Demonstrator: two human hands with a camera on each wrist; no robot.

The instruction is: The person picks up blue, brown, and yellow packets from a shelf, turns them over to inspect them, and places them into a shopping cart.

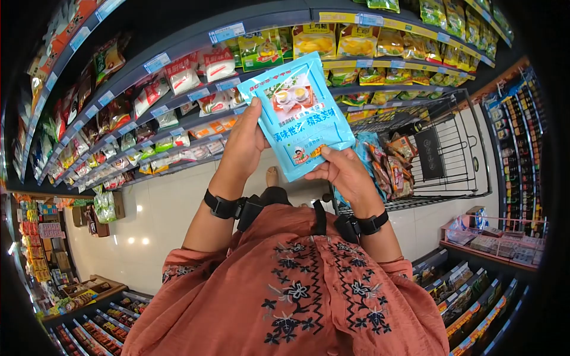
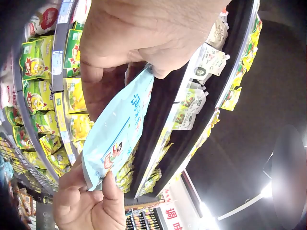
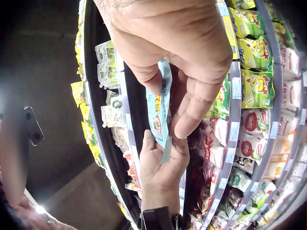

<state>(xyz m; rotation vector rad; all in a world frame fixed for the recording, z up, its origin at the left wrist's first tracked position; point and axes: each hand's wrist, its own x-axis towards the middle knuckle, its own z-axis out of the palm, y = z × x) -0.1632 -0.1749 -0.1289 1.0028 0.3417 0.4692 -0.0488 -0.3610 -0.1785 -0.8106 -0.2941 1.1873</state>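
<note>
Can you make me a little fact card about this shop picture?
Holding: blue packet
Left hand: grips packet's left edge
Right hand: pinches packet's lower right corner
Cart: on the right, with bags inside
Shelves: ahead, full of colourful packs
Shirt: rusty red, dark flowers
</note>
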